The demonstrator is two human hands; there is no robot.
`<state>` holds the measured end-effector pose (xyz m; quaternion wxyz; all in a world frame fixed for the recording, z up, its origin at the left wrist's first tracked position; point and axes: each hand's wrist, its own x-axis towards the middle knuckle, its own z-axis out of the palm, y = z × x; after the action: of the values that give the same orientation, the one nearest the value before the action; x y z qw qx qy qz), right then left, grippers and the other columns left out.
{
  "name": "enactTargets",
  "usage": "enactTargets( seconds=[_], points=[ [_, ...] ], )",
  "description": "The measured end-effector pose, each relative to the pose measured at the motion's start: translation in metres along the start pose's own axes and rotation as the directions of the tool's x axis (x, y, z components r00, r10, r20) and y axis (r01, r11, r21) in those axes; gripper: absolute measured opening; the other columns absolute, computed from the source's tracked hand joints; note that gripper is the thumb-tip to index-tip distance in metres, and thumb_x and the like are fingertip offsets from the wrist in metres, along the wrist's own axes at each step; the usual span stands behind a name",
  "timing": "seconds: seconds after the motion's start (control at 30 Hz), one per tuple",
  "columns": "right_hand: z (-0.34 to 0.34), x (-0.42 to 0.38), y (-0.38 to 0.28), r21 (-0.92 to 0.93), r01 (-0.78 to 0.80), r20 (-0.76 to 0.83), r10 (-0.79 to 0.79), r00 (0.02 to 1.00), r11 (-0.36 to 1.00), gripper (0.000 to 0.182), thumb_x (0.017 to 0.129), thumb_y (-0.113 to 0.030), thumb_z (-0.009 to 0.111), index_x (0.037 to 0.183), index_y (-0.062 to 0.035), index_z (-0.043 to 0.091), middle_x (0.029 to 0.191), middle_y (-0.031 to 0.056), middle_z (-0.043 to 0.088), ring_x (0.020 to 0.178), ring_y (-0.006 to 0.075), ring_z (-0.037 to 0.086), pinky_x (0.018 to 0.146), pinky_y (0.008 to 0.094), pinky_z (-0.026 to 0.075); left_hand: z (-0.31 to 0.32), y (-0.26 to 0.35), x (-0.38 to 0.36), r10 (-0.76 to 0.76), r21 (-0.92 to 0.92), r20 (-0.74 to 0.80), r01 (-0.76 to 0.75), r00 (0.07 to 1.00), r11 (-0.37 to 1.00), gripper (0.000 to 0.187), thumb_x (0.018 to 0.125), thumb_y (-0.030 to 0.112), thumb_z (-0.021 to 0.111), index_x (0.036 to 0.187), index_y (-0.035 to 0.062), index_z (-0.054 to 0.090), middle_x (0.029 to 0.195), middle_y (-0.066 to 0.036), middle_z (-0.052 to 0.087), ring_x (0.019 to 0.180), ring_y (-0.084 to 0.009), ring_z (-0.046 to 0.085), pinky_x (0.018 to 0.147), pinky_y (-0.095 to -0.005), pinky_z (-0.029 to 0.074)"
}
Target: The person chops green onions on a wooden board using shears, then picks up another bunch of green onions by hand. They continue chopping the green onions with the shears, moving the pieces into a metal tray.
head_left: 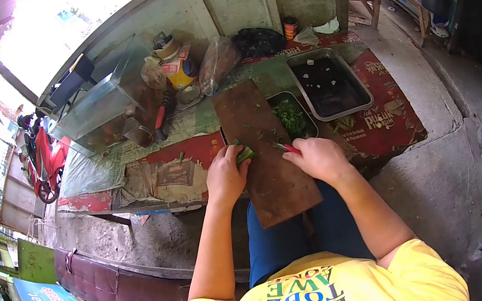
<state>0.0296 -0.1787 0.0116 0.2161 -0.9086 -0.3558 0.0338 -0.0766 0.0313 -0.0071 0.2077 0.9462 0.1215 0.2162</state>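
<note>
My left hand is closed around a bunch of green vegetable stalks at the left edge of a long brown wooden chopping board. In my right hand is a knife with a red handle; its short visible blade points left over the board. Small green cut bits lie on the board near the blade. Just beyond my right hand, a metal tray holds chopped greens, partly hidden by the board. The board's near end reaches over my lap.
A larger metal tray with dark liquid and pale pieces stands to the right. Behind the board are plastic bags, a red-handled tool and a glass case. A maroon padded bench is at lower left.
</note>
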Motion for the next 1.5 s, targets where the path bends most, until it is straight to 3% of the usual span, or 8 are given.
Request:
enactTargets(
  seconds=[0.23, 0.3, 0.37, 0.53, 0.9, 1.03, 1.3, 1.5],
  points=[
    [-0.009, -0.004, 0.031, 0.004, -0.08, -0.139, 0.08, 0.987, 0.997, 0.042, 0.091, -0.046, 0.058, 0.086, -0.0044, 0.061, 0.082, 0.0199, 0.066, 0.079, 0.0397, 0.065, 0.069, 0.0495, 0.051, 0.001, 0.0, 0.0, 0.003, -0.013, -0.019, -0.003, 1.0, 1.0, 0.033, 0.082, 0.018, 0.07, 0.111, 0.0053, 0.06, 0.109, -0.016, 0.063, 0.1, -0.0383, 0.061, 0.082, -0.044, 0.05],
    [-0.017, -0.007, 0.028, 0.08, 0.02, 0.034, -0.023, 0.999, 0.997, 0.042, 0.091, -0.046, 0.058, 0.086, -0.0048, 0.061, 0.082, 0.0193, 0.066, 0.081, 0.0405, 0.064, 0.07, 0.05, 0.05, 0.001, 0.0, -0.001, -0.009, -0.027, -0.033, 0.009, 0.999, 1.0, 0.032, 0.081, 0.017, 0.07, 0.11, 0.0059, 0.061, 0.108, -0.015, 0.063, 0.099, -0.0372, 0.061, 0.083, -0.044, 0.05],
    [-0.013, -0.006, 0.035, 0.035, 0.033, 0.056, -0.035, 0.998, 0.999, 0.042, 0.091, -0.046, 0.058, 0.087, -0.0047, 0.061, 0.082, 0.0193, 0.066, 0.082, 0.041, 0.064, 0.07, 0.0497, 0.049, 0.003, -0.001, -0.003, -0.033, -0.041, -0.045, 0.031, 0.998, 0.999, 0.031, 0.081, 0.015, 0.07, 0.109, 0.0065, 0.061, 0.107, -0.014, 0.064, 0.099, -0.0362, 0.062, 0.083, -0.044, 0.05],
    [-0.01, 0.008, 0.042, 0.025, -0.126, -0.089, 0.128, 0.988, 0.992, 0.041, 0.092, -0.045, 0.057, 0.087, -0.0041, 0.061, 0.082, 0.0208, 0.065, 0.082, 0.0414, 0.064, 0.07, 0.0498, 0.049, 0.004, -0.003, -0.002, -0.012, -0.035, -0.04, 0.011, 0.999, 0.999, 0.032, 0.082, 0.018, 0.07, 0.111, 0.0064, 0.061, 0.109, -0.016, 0.063, 0.099, -0.0373, 0.062, 0.082, -0.0442, 0.05],
    [0.028, 0.043, -0.013, -0.05, 0.055, -0.106, -0.06, 0.993, 0.997, 0.041, 0.092, -0.044, 0.057, 0.088, -0.0026, 0.062, 0.078, 0.0198, 0.067, 0.076, 0.0398, 0.067, 0.067, 0.0495, 0.053, 0.004, -0.003, -0.004, -0.01, -0.056, -0.053, 0.007, 0.999, 0.998, 0.03, 0.082, 0.017, 0.07, 0.109, 0.0062, 0.061, 0.108, -0.015, 0.063, 0.098, -0.0372, 0.062, 0.082, -0.0443, 0.05],
    [0.017, 0.031, 0.012, -0.079, -0.194, -0.148, 0.18, 0.972, 0.978, 0.04, 0.094, -0.041, 0.055, 0.089, -0.002, 0.062, 0.079, 0.0222, 0.067, 0.076, 0.0419, 0.066, 0.068, 0.0514, 0.052, 0.004, -0.005, -0.003, 0.008, -0.075, -0.07, -0.013, 0.997, 0.997, 0.031, 0.082, 0.016, 0.07, 0.109, 0.0061, 0.061, 0.107, -0.015, 0.063, 0.098, -0.0375, 0.062, 0.082, -0.0443, 0.05],
    [0.018, 0.046, -0.001, -0.023, -0.083, -0.132, 0.08, 0.988, 0.996, 0.042, 0.095, -0.04, 0.052, 0.089, -0.0003, 0.062, 0.084, 0.0234, 0.067, 0.081, 0.0418, 0.066, 0.073, 0.0508, 0.052, 0.006, -0.005, -0.004, 0.006, -0.055, -0.073, -0.01, 0.997, 0.998, 0.03, 0.082, 0.017, 0.069, 0.11, 0.0061, 0.062, 0.107, -0.017, 0.063, 0.099, -0.0377, 0.061, 0.083, -0.044, 0.05],
    [0.02, 0.05, 0.01, 0.006, -0.151, -0.146, 0.15, 0.978, 0.989, 0.041, 0.097, -0.04, 0.049, 0.091, -0.0009, 0.063, 0.087, 0.0243, 0.067, 0.084, 0.0428, 0.066, 0.075, 0.0514, 0.051, 0.004, -0.003, -0.007, 0.02, -0.053, -0.09, -0.024, 0.996, 0.998, 0.032, 0.082, 0.017, 0.069, 0.111, 0.0063, 0.061, 0.109, -0.017, 0.063, 0.101, -0.0383, 0.061, 0.084, -0.0439, 0.05]
  ],
)
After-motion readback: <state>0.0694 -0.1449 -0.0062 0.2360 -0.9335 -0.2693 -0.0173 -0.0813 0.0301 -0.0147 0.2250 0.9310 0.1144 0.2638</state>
